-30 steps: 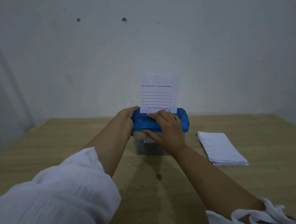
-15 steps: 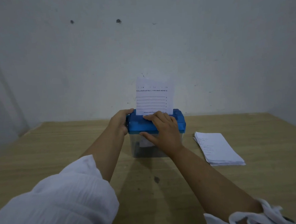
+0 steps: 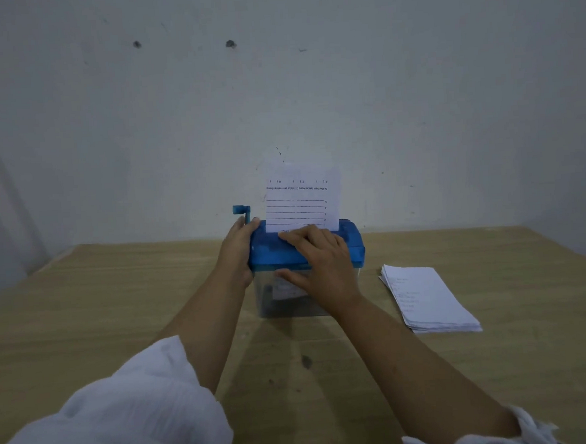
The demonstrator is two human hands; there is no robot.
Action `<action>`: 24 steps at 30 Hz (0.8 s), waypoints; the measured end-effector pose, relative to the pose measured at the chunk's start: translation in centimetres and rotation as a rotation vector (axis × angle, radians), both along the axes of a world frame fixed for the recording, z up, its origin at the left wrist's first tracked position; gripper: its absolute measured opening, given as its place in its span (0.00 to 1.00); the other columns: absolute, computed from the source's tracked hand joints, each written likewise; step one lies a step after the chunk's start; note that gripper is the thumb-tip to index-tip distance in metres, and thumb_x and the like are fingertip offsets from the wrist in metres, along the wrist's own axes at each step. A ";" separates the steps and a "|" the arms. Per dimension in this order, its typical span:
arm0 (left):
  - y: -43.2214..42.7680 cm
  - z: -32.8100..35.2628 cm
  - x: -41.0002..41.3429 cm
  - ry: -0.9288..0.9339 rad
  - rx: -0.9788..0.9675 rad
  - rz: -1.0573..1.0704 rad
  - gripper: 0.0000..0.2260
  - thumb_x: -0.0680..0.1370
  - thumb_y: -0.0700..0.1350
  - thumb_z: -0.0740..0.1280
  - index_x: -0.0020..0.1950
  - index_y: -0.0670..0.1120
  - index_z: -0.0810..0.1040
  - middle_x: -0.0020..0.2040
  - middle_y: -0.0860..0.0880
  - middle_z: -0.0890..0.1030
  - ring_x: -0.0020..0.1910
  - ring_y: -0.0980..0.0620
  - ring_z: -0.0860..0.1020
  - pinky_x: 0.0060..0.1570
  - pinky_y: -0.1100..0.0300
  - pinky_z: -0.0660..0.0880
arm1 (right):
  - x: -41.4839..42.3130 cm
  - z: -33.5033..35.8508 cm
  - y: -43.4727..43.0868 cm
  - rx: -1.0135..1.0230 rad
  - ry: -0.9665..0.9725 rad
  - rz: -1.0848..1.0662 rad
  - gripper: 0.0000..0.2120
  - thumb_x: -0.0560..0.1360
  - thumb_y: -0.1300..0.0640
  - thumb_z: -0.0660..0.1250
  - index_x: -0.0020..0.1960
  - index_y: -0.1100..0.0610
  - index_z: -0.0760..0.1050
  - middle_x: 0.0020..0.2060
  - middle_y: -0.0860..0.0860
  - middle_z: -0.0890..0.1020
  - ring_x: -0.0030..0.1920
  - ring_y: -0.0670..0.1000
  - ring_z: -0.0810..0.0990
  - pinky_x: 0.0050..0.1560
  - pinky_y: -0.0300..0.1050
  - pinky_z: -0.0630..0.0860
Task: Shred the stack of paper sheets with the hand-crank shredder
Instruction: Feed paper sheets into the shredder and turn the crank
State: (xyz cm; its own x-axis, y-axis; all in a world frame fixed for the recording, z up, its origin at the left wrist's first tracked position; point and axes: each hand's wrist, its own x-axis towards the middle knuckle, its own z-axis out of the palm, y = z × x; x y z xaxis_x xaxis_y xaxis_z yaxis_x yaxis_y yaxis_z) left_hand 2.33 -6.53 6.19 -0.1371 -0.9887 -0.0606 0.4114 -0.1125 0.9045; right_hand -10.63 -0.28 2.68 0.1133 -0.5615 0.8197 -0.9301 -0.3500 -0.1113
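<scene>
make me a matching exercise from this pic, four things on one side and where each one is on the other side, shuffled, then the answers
Things
1. crank handle
2. printed sheet
3. stack of paper sheets
4. right hand

Places
A. lying flat on the table, to the right of the shredder
B. resting on the shredder's blue top
C. standing upright in the shredder's slot
D. sticking up at the shredder's left end, just above the left hand

Pairs: 1-D, 2-C, 3-A, 4-B
</scene>
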 end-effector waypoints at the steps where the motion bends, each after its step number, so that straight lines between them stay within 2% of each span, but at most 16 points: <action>1: 0.1 0.0 0.0 0.008 0.000 -0.009 0.08 0.80 0.43 0.63 0.58 0.47 0.74 0.44 0.48 0.81 0.38 0.51 0.80 0.30 0.62 0.78 | -0.1 0.1 0.1 0.003 -0.006 0.007 0.27 0.65 0.45 0.74 0.61 0.53 0.75 0.50 0.49 0.77 0.51 0.48 0.72 0.54 0.43 0.64; 9: 1.7 -0.2 0.4 -0.024 -0.021 -0.074 0.13 0.81 0.44 0.60 0.65 0.47 0.72 0.56 0.44 0.81 0.45 0.48 0.80 0.37 0.57 0.79 | 0.0 0.4 2.4 0.003 0.026 -0.018 0.27 0.68 0.38 0.62 0.61 0.53 0.76 0.53 0.50 0.78 0.53 0.46 0.69 0.54 0.44 0.64; 12: 1.9 -0.1 0.5 -0.066 -0.011 -0.082 0.13 0.80 0.44 0.62 0.65 0.45 0.73 0.55 0.45 0.81 0.47 0.48 0.80 0.42 0.55 0.79 | 0.0 0.5 3.2 0.008 0.048 -0.030 0.26 0.67 0.43 0.70 0.61 0.54 0.76 0.53 0.50 0.78 0.53 0.49 0.72 0.55 0.44 0.67; 15: 1.2 0.6 0.9 -0.215 -0.002 0.052 0.26 0.76 0.44 0.69 0.71 0.40 0.65 0.64 0.42 0.75 0.57 0.46 0.76 0.50 0.54 0.75 | 0.4 1.0 3.6 0.048 0.106 -0.045 0.29 0.63 0.45 0.76 0.60 0.56 0.76 0.52 0.52 0.78 0.50 0.54 0.78 0.53 0.48 0.73; 17: 0.6 1.7 1.7 -0.409 -0.112 0.155 0.33 0.76 0.47 0.69 0.75 0.39 0.57 0.72 0.43 0.65 0.68 0.44 0.67 0.61 0.53 0.68 | 0.8 1.5 3.7 0.082 0.155 -0.039 0.32 0.62 0.44 0.77 0.60 0.57 0.76 0.52 0.53 0.79 0.50 0.55 0.78 0.52 0.48 0.75; 19: -0.1 3.0 2.8 -0.780 -0.351 0.186 0.29 0.80 0.48 0.62 0.76 0.41 0.55 0.75 0.43 0.61 0.73 0.46 0.62 0.68 0.55 0.60 | 1.2 1.8 3.8 0.151 0.135 0.011 0.32 0.65 0.44 0.75 0.64 0.57 0.74 0.56 0.54 0.78 0.55 0.55 0.76 0.56 0.49 0.73; 21: -0.8 4.0 3.6 -1.156 -0.515 0.095 0.22 0.83 0.48 0.56 0.74 0.41 0.61 0.74 0.43 0.64 0.72 0.46 0.63 0.69 0.57 0.59 | 1.4 2.0 3.9 0.230 0.077 0.029 0.30 0.69 0.45 0.72 0.67 0.55 0.71 0.60 0.52 0.76 0.61 0.53 0.72 0.61 0.48 0.68; 22: -1.0 4.4 3.8 -1.276 -0.538 0.033 0.19 0.83 0.47 0.53 0.73 0.40 0.65 0.72 0.42 0.67 0.70 0.45 0.65 0.67 0.57 0.61 | 1.5 2.0 3.9 0.246 0.069 0.016 0.29 0.70 0.44 0.71 0.68 0.54 0.71 0.60 0.51 0.75 0.61 0.53 0.71 0.62 0.47 0.67; 24: -1.2 4.9 3.6 -1.377 -0.535 -0.043 0.18 0.84 0.45 0.51 0.68 0.37 0.69 0.68 0.39 0.71 0.66 0.43 0.69 0.61 0.58 0.64 | 1.7 2.0 3.7 0.223 0.079 -0.013 0.29 0.70 0.44 0.70 0.67 0.54 0.71 0.58 0.51 0.75 0.59 0.53 0.72 0.60 0.48 0.68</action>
